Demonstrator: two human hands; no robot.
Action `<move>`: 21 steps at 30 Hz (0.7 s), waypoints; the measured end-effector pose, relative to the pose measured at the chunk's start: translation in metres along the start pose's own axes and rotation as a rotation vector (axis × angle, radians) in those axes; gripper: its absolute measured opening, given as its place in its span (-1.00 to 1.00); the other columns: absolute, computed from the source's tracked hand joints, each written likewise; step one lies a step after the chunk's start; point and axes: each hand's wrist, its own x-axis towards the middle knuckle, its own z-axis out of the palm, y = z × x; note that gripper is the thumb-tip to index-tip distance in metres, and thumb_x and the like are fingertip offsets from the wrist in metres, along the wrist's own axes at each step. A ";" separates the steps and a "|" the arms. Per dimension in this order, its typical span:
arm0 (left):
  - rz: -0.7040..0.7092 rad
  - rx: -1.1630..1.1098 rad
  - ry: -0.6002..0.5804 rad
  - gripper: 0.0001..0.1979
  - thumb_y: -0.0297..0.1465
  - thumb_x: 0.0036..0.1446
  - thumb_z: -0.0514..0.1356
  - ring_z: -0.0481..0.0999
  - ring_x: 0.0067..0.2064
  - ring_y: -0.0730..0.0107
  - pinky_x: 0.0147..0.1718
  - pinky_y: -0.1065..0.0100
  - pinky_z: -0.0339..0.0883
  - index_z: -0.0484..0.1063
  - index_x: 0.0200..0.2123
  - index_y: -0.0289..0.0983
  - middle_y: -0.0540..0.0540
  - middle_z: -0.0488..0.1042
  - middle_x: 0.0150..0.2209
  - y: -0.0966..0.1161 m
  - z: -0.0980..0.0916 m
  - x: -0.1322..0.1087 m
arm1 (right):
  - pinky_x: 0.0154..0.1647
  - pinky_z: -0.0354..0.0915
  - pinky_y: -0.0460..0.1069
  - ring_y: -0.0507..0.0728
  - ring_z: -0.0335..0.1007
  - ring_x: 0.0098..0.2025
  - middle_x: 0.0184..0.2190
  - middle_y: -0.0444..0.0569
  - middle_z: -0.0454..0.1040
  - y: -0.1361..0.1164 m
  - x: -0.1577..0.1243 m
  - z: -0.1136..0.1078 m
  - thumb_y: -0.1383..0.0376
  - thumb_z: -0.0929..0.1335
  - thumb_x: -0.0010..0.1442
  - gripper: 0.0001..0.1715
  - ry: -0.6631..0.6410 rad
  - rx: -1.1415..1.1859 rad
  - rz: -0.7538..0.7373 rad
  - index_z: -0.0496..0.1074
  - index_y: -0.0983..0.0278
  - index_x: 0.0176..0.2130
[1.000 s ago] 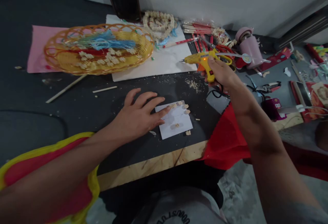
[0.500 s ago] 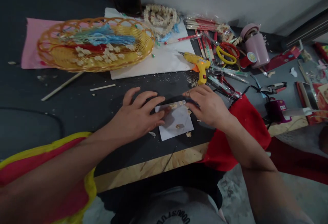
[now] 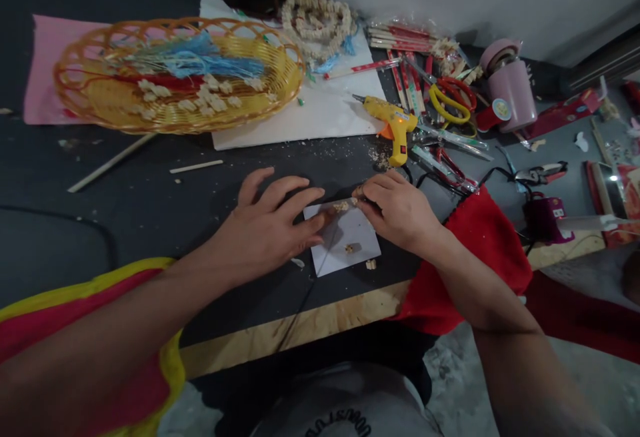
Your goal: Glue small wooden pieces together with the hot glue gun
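A small white card [image 3: 350, 247] lies on the dark table near its front edge, with tiny pale wooden pieces [image 3: 342, 206] along its top edge and one [image 3: 352, 248] in its middle. My left hand [image 3: 265, 224] lies flat with fingers spread, its fingertips pressing the card's left edge. My right hand [image 3: 397, 210] rests on the card's upper right corner, fingers curled and pinched at the small pieces there; what it grips is too small to name. The yellow glue gun [image 3: 391, 122] lies on the table beyond my right hand, its light glowing orange.
A yellow woven basket [image 3: 150, 110] with pale pieces and blue and red tassels stands at the back left on pink paper [image 3: 40, 57]. Scissors [image 3: 450, 100], packed sticks [image 3: 400, 37], a pink cup [image 3: 510, 84] and tools crowd the back right. Red cloth [image 3: 475, 250] hangs off the front right edge.
My right hand has put the glue gun down on the table and come back to the card's top right corner, where its fingers have closed on the small pieces. My left hand has stayed put.
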 end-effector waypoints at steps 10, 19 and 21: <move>0.027 0.031 0.036 -0.76 -0.15 0.28 0.21 0.31 0.25 0.01 0.27 -0.16 0.05 0.54 -0.09 -0.11 -0.10 0.45 0.15 -0.002 0.006 -0.003 | -0.01 0.33 0.11 0.23 0.40 -0.10 -0.19 0.08 0.56 0.003 0.001 0.001 0.24 0.32 0.36 -0.81 0.020 0.041 -0.055 0.49 0.29 -0.19; -0.005 -0.013 -0.010 -0.73 -0.20 0.34 0.14 0.31 0.25 0.06 0.30 -0.15 0.01 0.51 0.01 -0.12 -0.10 0.45 0.16 0.001 0.002 0.000 | 0.02 0.36 0.11 0.22 0.45 -0.09 -0.18 0.05 0.58 0.002 0.002 0.006 0.27 0.33 0.35 -0.86 0.030 0.026 -0.070 0.49 0.26 -0.19; -0.010 -0.022 -0.012 -0.72 -0.19 0.35 0.14 0.31 0.25 0.07 0.30 -0.15 0.00 0.50 0.03 -0.11 -0.10 0.45 0.16 0.002 0.001 -0.001 | 0.03 0.36 0.12 0.22 0.46 -0.09 -0.18 0.06 0.58 0.002 0.002 0.006 0.28 0.32 0.36 -0.85 0.028 0.036 -0.066 0.49 0.27 -0.19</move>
